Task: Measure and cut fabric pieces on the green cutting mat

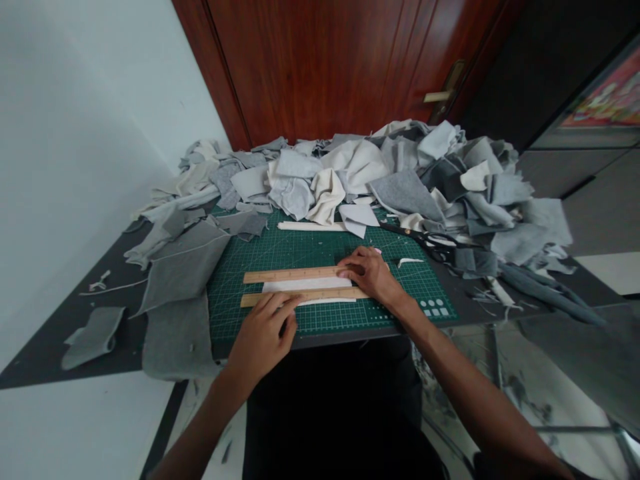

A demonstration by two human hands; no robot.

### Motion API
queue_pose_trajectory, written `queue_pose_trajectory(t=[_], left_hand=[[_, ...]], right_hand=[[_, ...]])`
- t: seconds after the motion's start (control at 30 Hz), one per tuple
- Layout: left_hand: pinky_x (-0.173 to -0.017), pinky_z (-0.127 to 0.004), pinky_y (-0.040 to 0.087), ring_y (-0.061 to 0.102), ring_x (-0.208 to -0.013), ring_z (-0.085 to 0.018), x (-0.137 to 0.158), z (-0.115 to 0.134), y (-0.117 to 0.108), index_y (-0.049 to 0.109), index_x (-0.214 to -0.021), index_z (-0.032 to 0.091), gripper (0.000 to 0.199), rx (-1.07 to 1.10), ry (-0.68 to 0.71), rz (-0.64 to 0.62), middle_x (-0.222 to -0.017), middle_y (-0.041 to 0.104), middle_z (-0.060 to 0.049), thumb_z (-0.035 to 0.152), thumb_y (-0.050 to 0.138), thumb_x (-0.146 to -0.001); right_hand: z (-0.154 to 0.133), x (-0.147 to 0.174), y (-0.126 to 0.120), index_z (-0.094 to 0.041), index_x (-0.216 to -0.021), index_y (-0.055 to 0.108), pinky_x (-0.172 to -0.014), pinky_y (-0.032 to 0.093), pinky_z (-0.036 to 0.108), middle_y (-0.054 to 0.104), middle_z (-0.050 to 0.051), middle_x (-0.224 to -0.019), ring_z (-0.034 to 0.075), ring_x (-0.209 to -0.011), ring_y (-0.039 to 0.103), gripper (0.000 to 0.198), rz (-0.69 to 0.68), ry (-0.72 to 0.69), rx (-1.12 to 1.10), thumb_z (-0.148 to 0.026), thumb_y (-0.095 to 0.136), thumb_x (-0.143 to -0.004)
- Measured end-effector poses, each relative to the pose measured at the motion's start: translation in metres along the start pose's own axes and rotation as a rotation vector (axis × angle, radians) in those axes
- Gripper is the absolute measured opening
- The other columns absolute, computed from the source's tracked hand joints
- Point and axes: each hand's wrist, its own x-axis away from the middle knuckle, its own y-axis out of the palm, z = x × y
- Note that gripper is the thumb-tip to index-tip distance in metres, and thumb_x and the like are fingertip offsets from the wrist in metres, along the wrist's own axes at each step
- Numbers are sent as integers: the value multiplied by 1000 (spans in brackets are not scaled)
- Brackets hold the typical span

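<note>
Nearest the camera: my black-clothed lap [335, 413], just off the near edge of the cutting mat [320, 247], bare forearms either side. Left hand [267, 323] comes in over the mat's near edge: fingers loosely extended, tips down on the near ruler [323, 294], thumb apart, nothing wrapped. Right hand [370, 275] is right of the mat's middle, fingers bent at the far ruler's right end, palm over the near ruler's; pinched or only pressing, can't tell.

Key relation: white strip [305, 285], cloth by the look, lies mid-mat, long axis left to right, roughly parallel to both rulers. It shows between the near ruler and the far ruler [285, 274], plus a thin edge on the near side of the near ruler. Left fingertips sit just beside that edge, contact unclear; right hand is at the strip's right end. Neither hand is clearly nearer.

Surface: green gridded mat on a dark table [50, 360]. Rolled white piece [310, 227] at the mat's far part, curled scrap [410, 261] toward its right, black scissors [437, 247] across its right edge. Grey cloth [183, 273] overlaps the mat's left edge; scrap heap [355, 163] runs beyond its far edge.

Room: reddish wooden door [325, 73] beyond the mat, white wall [100, 100] to its left.
</note>
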Motion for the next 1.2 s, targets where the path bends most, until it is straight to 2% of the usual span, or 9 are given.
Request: queue_pose_trajectory(t=[0.17, 0.3, 0.47, 0.7, 0.8, 0.87, 0.93, 1.07, 1.2], left_hand=[[-98, -36, 53, 66, -106, -21, -39, -27, -10, 73, -118, 22, 34, 78, 0, -92, -109, 73, -6, 22, 41, -105], [-97, -37, 52, 61, -106, -22, -63, -45, 7, 73, -113, 20, 32, 131, 35, -110, -108, 68, -7, 21, 43, -103], [-103, -41, 48, 58, -110, -23, -60, -57, 26, 70, -116, 21, 27, 222, 71, -92, -115, 66, -7, 25, 46, -105], [-103, -42, 50, 57, -113, -23, -56, -60, 24, 68, -127, 23, 32, 241, 51, -165, -119, 63, -8, 28, 46, -105], [-101, -42, 50, 56, -111, -23, -55, -61, 27, 68, -131, 23, 34, 232, 65, -155, -115, 63, -8, 25, 47, -104], [-100, -43, 51, 56, -109, -24, -56, -62, 30, 68, -131, 21, 35, 222, 82, -135, -113, 64, -8, 23, 47, -104], [-98, -43, 51, 56, -107, -24, -57, -62, 29, 70, -130, 20, 35, 208, 100, -130, -111, 65, -9, 22, 48, -103], [-95, -41, 50, 57, -105, -23, -64, -56, 22, 75, -122, 20, 33, 149, 126, -184, -107, 67, -8, 21, 48, -104], [-96, -42, 50, 56, -104, -25, -67, -47, 14, 76, -119, 19, 30, 69, 118, -237, -102, 68, -8, 26, 52, -103]], right_hand=[[0, 0, 0, -22, -98, 80, -92, 42, 42, 69, 8, -96, 22, -90, 63, 12, -15, -4, -7, -31, 75, -94], [2, -1, 2, -23, -96, 81, -91, 41, 41, 69, 6, -95, 22, -89, 62, 9, 9, -1, -9, -29, 78, -90], [3, -1, 4, -23, -96, 81, -93, 41, 40, 70, 6, -95, 22, -92, 62, 10, 5, -19, -20, -30, 78, -91], [1, 0, 1, -22, -99, 79, -92, 42, 42, 67, 7, -96, 23, -93, 59, 11, 41, -37, 36, -28, 78, -91], [-13, 8, -1, -21, -107, 77, -92, 44, 43, 66, 9, -105, 26, -100, 56, 15, 33, -147, 106, -29, 69, -97], [-27, 15, 1, -20, -112, 75, -93, 46, 43, 65, 10, -109, 26, -102, 56, 20, -30, -252, 97, -30, 61, -102], [-42, 23, 8, -19, -117, 72, -97, 48, 43, 65, 11, -111, 25, -105, 56, 24, -77, -297, 46, -30, 56, -104], [-62, 29, 22, -18, -120, 71, -101, 49, 45, 66, 11, -110, 26, -106, 56, 26, -58, -217, -24, -27, 52, -105], [-65, 26, 28, -16, -119, 72, -100, 49, 46, 65, 13, -110, 27, -107, 56, 26, -50, -178, -53, -26, 54, -104]])
